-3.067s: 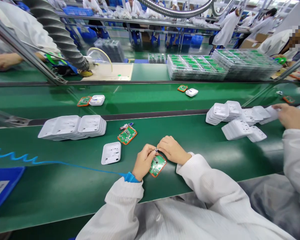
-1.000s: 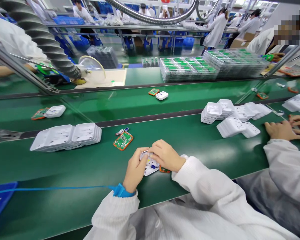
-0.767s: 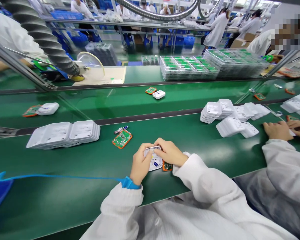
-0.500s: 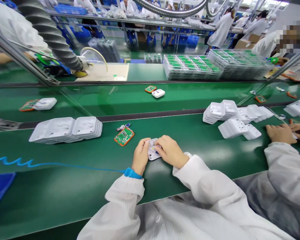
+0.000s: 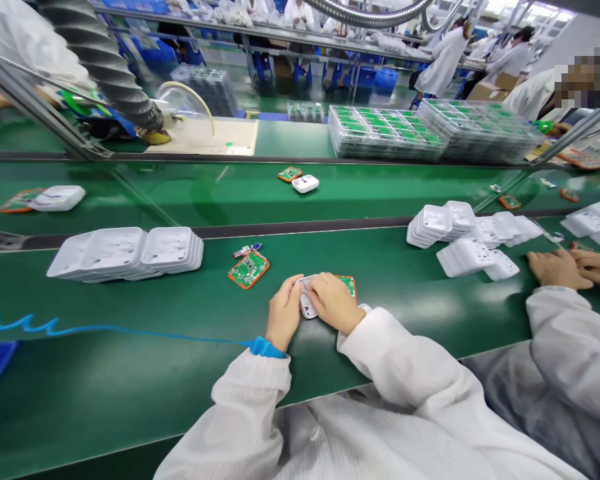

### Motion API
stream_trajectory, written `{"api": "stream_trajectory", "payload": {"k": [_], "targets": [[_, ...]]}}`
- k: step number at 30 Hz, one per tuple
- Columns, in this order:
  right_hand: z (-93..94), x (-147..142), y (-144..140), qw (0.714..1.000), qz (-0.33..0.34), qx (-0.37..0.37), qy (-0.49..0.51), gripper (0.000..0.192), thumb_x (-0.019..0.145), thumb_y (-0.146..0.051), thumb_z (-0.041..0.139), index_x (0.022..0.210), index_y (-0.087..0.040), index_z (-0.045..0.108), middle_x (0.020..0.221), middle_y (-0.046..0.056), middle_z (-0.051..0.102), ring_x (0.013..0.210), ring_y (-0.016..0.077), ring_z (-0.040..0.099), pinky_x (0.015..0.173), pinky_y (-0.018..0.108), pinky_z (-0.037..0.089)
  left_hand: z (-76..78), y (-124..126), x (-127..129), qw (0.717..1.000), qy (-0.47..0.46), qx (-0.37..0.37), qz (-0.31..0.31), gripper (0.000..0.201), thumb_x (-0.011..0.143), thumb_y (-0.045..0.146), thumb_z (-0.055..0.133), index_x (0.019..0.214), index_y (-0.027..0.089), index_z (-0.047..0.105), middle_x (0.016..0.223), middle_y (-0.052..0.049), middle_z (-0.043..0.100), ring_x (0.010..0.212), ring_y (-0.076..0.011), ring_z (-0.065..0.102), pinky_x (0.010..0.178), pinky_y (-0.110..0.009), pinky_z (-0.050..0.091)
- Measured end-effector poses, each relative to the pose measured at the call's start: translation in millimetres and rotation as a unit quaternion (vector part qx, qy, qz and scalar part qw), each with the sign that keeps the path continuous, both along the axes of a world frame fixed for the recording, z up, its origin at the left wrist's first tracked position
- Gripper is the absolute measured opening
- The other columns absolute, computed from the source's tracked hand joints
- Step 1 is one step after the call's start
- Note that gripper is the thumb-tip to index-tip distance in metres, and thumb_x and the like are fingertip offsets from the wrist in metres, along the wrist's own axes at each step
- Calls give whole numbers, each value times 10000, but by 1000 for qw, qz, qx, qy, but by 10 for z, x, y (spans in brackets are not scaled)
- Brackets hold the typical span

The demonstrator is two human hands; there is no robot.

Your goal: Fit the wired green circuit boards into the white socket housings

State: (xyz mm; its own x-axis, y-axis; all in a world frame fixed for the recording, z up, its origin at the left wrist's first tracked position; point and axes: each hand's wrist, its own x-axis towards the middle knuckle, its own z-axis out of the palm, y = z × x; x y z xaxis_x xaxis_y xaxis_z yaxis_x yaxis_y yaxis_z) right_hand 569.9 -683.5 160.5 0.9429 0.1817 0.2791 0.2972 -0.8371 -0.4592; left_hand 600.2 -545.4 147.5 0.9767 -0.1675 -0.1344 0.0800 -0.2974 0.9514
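My left hand (image 5: 284, 312), with a blue strap at its wrist, grips the left edge of a white plastic housing (image 5: 307, 307). Over the housing's inner face, the fingers of my right hand (image 5: 334, 302) are curled and pressed down, hiding much of it. A green circuit board with an orange edge (image 5: 349, 285) shows from behind my right hand; how it joins the housing is hidden. Another orange-edged circuit board (image 5: 249, 269) lies on the green bench to the left, with a small wired part (image 5: 247, 251) beside it.
Stacked white housings stand left (image 5: 125, 252) and right (image 5: 435, 223). A conveyor belt (image 5: 205, 193) carries boards with white housings (image 5: 306, 183). A blue coiled cord (image 5: 130, 329) runs to my left wrist. A co-worker's hands (image 5: 555, 269) work at right. Clear trays (image 5: 385, 133) are stacked beyond.
An orange-edged circuit board has come into sight behind my right hand, which has shifted slightly left over the housing. Parts on the conveyor belt have moved left.
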Motion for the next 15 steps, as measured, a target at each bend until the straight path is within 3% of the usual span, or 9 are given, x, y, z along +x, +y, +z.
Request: {"api": "stream_trajectory", "payload": {"k": [15], "targets": [[-63,9,-10,999,19,15,-24,194,934,-193,358,806,-168,501,809,57,527,778,175,432,731,297,355,-15,1,-1,1000,-3,19,1,364,837,418,461,1066,195,636,907,-47,691,829,-190,632,754,-307,504]]}}
